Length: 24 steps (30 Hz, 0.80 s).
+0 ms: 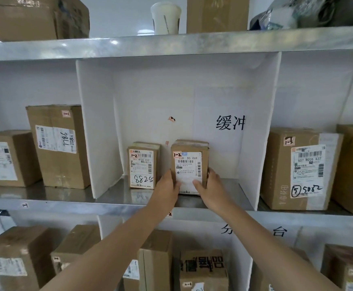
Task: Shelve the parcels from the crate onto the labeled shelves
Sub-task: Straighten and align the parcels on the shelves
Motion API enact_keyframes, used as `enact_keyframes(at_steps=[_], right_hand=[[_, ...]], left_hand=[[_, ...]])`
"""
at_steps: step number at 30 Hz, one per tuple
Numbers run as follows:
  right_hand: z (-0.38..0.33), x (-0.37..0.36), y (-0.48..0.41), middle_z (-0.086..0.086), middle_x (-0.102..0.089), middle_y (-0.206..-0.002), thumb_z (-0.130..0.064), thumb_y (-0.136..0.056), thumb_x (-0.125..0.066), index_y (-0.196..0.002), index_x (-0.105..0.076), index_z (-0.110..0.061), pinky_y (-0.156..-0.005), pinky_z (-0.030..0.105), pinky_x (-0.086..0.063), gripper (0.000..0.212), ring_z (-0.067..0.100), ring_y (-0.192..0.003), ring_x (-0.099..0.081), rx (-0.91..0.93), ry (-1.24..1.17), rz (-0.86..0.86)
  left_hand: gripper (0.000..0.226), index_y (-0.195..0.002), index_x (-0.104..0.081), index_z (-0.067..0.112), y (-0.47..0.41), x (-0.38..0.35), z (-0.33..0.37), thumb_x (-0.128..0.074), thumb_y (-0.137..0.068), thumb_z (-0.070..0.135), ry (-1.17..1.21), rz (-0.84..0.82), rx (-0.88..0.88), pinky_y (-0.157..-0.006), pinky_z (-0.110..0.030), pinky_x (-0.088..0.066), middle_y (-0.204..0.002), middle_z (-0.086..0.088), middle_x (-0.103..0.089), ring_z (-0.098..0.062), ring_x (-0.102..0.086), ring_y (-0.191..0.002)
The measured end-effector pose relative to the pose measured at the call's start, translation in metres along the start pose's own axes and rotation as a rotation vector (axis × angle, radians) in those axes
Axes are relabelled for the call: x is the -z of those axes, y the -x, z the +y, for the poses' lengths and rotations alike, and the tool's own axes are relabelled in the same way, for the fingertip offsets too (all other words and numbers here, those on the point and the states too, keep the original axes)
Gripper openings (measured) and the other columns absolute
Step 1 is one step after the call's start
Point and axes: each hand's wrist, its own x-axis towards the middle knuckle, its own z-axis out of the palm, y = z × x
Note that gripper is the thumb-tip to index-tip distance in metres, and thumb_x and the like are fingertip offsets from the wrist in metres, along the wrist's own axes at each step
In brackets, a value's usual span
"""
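Note:
A small brown parcel [189, 162] tagged 1-2 stands upright on the steel middle shelf [116, 198], inside the white-walled centre bay [100, 127]. My left hand [167, 185] grips its lower left side and my right hand [211, 185] grips its lower right side, thumbs on the front label. Just left of it stands a second small parcel [143, 166], also tagged 1-2, marked 8825. The two parcels sit a small gap apart. The crate is out of view.
Larger boxes [57, 143] tagged 1-1 fill the left bay, and a box [297, 169] tagged 1-3 stands in the right bay. Boxes and a white cup [166, 17] sit on the top shelf. More cartons [202, 267] crowd the shelf below.

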Motion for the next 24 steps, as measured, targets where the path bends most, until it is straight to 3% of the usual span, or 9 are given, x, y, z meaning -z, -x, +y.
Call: enact_keyframes(at_steps=[5,11,15,17,21,24], right_hand=[[0.01,-0.004,-0.001,0.014,-0.046,-0.141,-0.017,-0.098,-0.053,-0.145,-0.034,-0.009,-0.106,0.039,-0.044,0.052,0.028,-0.121,-0.056,-0.042,0.023,-0.051],[0.016,0.0,0.005,0.017,-0.048,-0.136,-0.023,-0.098,-0.051,-0.139,-0.043,-0.003,-0.108,0.039,-0.04,0.046,0.03,-0.126,-0.048,-0.087,0.071,-0.015],[0.02,0.007,0.022,0.017,-0.045,-0.137,-0.033,-0.101,-0.049,-0.138,-0.043,-0.003,-0.109,0.038,-0.037,0.047,0.029,-0.13,-0.043,-0.077,0.143,-0.024],[0.018,0.012,0.028,0.016,-0.045,-0.138,-0.035,-0.101,-0.048,-0.139,-0.042,-0.005,-0.107,0.035,-0.038,0.049,0.029,-0.13,-0.043,-0.053,0.174,-0.038],[0.008,0.026,0.038,0.011,-0.041,-0.144,-0.035,-0.102,-0.046,-0.144,-0.038,-0.008,-0.094,0.03,-0.037,0.051,0.026,-0.13,-0.043,0.027,0.264,-0.032],[-0.003,0.038,0.044,0.01,-0.041,-0.143,-0.032,-0.101,-0.048,-0.141,-0.041,-0.01,-0.09,0.028,-0.038,0.046,0.026,-0.123,-0.05,0.092,0.281,-0.009]], left_hand=[[0.022,-0.118,-0.049,0.008,-0.007,-0.006,-0.002,-0.053,-0.097,0.013,0.002,0.0,0.042,-0.093,-0.036,-0.049,-0.117,-0.009,-0.064,-0.025,-0.06,-0.108],[0.038,-0.127,-0.047,0.009,0.002,-0.003,-0.009,-0.06,-0.093,0.021,0.01,-0.028,0.103,-0.079,-0.019,-0.042,-0.118,-0.004,-0.064,-0.012,-0.059,-0.099],[0.052,-0.136,-0.04,0.005,0.016,0.01,-0.01,-0.062,-0.092,0.019,-0.023,-0.014,0.132,-0.094,-0.033,-0.048,-0.123,-0.008,-0.058,-0.022,-0.058,-0.109],[0.048,-0.136,-0.041,0.006,0.023,0.018,-0.006,-0.059,-0.093,0.019,-0.065,-0.016,0.088,-0.095,-0.039,-0.048,-0.119,-0.008,-0.056,-0.023,-0.057,-0.108],[0.032,-0.124,-0.05,0.008,0.037,0.028,0.012,-0.051,-0.096,0.023,-0.304,-0.067,-0.115,-0.089,-0.036,-0.045,-0.113,-0.01,-0.055,-0.026,-0.053,-0.107],[0.045,-0.136,-0.043,0.007,0.048,0.029,0.03,-0.049,-0.097,0.027,-0.374,-0.126,-0.229,-0.097,-0.038,-0.043,-0.13,-0.009,-0.051,-0.025,-0.046,-0.122]])
